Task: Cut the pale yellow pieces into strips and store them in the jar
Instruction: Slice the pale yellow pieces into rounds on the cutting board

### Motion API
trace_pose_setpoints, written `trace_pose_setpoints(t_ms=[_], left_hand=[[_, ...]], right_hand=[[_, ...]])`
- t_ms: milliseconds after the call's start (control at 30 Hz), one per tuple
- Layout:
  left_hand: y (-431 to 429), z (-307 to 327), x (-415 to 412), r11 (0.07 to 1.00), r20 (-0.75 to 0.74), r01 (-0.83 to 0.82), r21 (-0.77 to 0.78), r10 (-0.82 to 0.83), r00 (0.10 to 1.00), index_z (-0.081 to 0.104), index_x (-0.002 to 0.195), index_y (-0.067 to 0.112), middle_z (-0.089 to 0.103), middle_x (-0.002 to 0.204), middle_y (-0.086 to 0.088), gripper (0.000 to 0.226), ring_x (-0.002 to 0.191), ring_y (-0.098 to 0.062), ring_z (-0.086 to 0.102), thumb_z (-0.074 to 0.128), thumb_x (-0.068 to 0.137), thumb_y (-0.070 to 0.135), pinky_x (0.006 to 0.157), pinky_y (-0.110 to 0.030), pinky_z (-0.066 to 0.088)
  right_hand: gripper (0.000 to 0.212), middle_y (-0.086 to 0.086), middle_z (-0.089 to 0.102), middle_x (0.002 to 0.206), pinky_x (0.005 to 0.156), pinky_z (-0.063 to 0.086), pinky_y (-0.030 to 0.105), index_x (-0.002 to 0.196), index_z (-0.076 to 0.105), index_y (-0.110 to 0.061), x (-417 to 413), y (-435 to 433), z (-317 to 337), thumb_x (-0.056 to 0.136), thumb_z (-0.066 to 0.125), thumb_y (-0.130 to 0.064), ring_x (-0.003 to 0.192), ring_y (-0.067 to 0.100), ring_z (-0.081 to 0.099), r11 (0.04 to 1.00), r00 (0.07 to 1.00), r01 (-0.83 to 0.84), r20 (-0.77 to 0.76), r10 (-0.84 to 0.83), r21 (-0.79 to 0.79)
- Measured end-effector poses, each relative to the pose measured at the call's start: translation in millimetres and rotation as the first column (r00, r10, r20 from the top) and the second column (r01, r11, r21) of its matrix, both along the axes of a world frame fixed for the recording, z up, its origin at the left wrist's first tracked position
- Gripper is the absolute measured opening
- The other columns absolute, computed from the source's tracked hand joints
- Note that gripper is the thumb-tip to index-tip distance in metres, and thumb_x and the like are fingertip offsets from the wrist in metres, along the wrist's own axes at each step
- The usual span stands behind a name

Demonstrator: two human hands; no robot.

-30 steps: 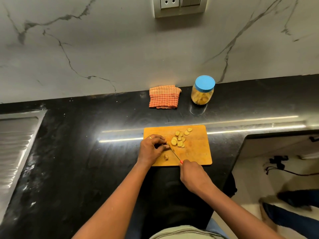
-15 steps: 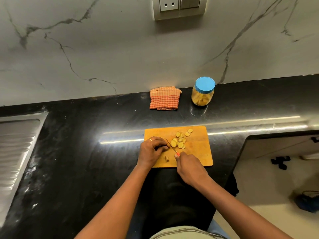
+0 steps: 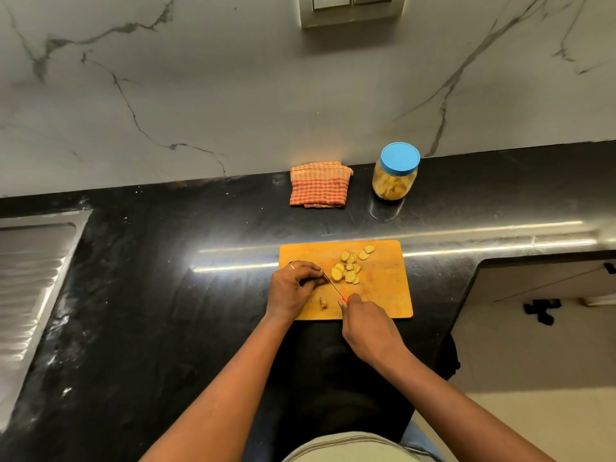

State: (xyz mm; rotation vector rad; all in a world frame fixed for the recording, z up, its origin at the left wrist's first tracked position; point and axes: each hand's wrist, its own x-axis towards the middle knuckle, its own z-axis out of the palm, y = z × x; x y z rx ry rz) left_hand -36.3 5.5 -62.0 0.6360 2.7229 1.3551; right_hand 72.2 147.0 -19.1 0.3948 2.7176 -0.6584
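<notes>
One board (image 3: pixel 383 296) before you; lidded jar (image 3: pixel 395 175) well beyond, nearer your right hand (image 3: pixel 366 325). Left hand (image 3: pixel 293 288) curls fingertips onto piece, mostly hidden. Right hand wraps knife (image 3: pixel 331 282) handle; blade slants toward left fingertips. Pale yellow pieces (image 3: pixel 348 270) just right of blade.

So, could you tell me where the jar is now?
In the head view the jar stands at the back of the counter, right of the checked cloth, beyond the cutting board.
</notes>
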Motion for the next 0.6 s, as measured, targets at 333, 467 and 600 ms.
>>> trace_pose_setpoints(t_ms=[333,467,600], left_hand=[[0.1,2.1,1.6,1.0,0.028,-0.022,0.013,0.021,0.999,0.079,0.084,0.013,0.073,0.089,0.005,0.015,0.085,-0.005,0.067,0.083,0.072,0.006,0.077,-0.023,0.057],[1.1,4.6,0.9,0.995,0.121,-0.092,0.047,0.086,0.989,0.079,0.081,0.016,0.072,0.085,0.009,0.016,0.084,-0.002,0.067,0.085,0.069,0.008,0.077,-0.017,0.054],[1.1,4.9,-1.7,0.995,0.134,-0.087,0.047,0.08,0.988,0.079,0.081,0.016,0.072,0.084,0.009,0.016,0.085,-0.001,0.066,0.086,0.068,0.01,0.077,-0.015,0.053]], right_hand=[[0.033,0.0,0.059,0.081,0.06,0.051,0.034,0.106,0.051,-0.018,1.9,0.7,-1.8,0.104,0.027,-0.04,0.068,0.016,0.057,1.0,1.0,0.004,0.004,-0.004,-0.025],[0.031,0.0,0.059,0.082,0.061,0.051,0.035,0.106,0.05,-0.018,2.3,-0.5,-1.1,0.105,0.027,-0.039,0.069,0.017,0.057,1.0,1.0,-0.011,0.002,0.011,-0.009],[0.03,-0.002,0.055,0.079,0.056,0.044,0.031,0.107,0.048,-0.018,4.4,0.2,-1.6,0.105,0.027,-0.038,0.067,0.016,0.054,1.0,1.0,-0.014,0.003,0.014,0.013]])
